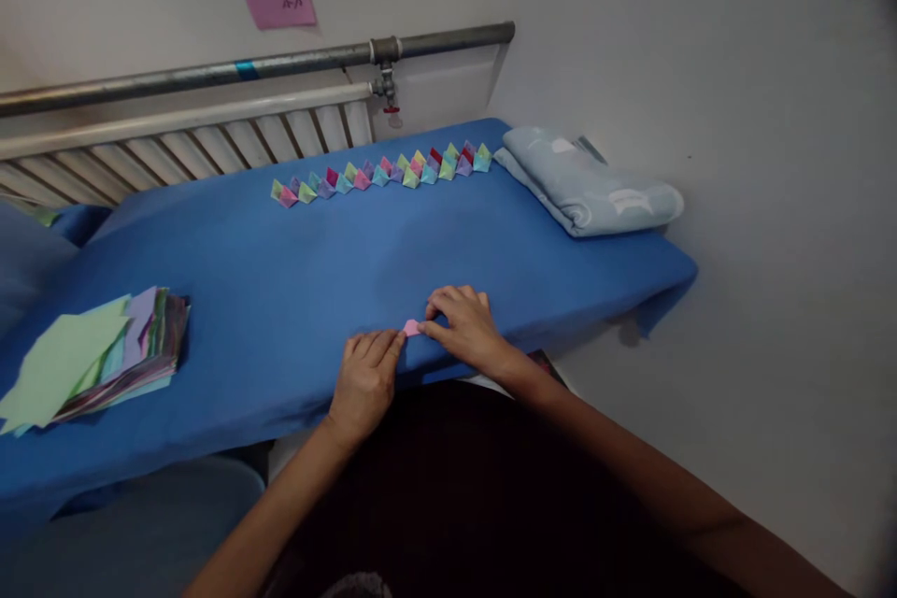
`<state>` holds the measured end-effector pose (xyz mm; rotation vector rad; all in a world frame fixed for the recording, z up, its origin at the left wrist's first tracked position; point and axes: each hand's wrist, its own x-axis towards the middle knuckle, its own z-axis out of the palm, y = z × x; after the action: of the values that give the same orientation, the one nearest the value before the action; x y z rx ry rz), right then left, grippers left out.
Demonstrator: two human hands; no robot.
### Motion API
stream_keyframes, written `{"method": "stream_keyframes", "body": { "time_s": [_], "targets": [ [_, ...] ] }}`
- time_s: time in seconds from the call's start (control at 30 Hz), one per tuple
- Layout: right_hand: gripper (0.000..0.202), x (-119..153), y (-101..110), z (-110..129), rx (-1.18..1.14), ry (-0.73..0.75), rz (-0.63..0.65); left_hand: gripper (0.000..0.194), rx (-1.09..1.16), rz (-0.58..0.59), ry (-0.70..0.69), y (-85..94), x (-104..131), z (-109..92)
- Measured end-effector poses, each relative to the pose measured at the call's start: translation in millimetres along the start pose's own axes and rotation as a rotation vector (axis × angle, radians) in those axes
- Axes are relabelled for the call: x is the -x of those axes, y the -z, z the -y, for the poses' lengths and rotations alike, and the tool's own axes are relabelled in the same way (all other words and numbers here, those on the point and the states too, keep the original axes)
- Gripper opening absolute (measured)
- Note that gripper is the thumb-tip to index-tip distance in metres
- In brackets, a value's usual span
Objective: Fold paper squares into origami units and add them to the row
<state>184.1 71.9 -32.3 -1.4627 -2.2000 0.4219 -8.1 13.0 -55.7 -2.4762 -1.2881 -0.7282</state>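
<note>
Close to the front edge of the blue-covered table (315, 262) lies a small pink folded paper (411, 328), between my two hands. My left hand (364, 378) has its fingers pressed together, with the tips on the paper's left end. On the other side, my right hand (463, 329) grips the right end, its thumb on the paper and its fingers curled. The fingers partly cover the piece. Farther back stand several small folded paper pieces (378, 173) of many colours, set close together in long rows.
A stack of coloured paper sheets (70, 355) lies at the left. A folded light-blue blanket (589, 187) rests at the back right, beside the wall. Behind the table are a white radiator (189, 149) and a metal pipe (308, 61). A bluish tub (161, 523) stands below.
</note>
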Motion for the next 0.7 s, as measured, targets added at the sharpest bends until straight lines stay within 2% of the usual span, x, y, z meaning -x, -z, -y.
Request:
{"method": "stream_keyframes", "body": {
  "time_s": [0.27, 0.43, 0.7],
  "targets": [
    [0.02, -1.0, -0.5, -1.6, 0.005, -0.007, 0.019, 0.034, -0.074, 0.08, 0.043, 2.2, -0.4, -6.9],
    [0.022, -1.4, -1.4, -0.9, 0.017, 0.002, 0.013, 0.034, -0.14, 0.11, 0.058, 6.0, -9.1, -16.4],
    [0.024, -2.0, 2.3, -1.9, -0.019, -0.004, 0.05, 0.032, -0.119, 0.069, 0.005, 1.7, -17.1, -21.4]
  ]
}}
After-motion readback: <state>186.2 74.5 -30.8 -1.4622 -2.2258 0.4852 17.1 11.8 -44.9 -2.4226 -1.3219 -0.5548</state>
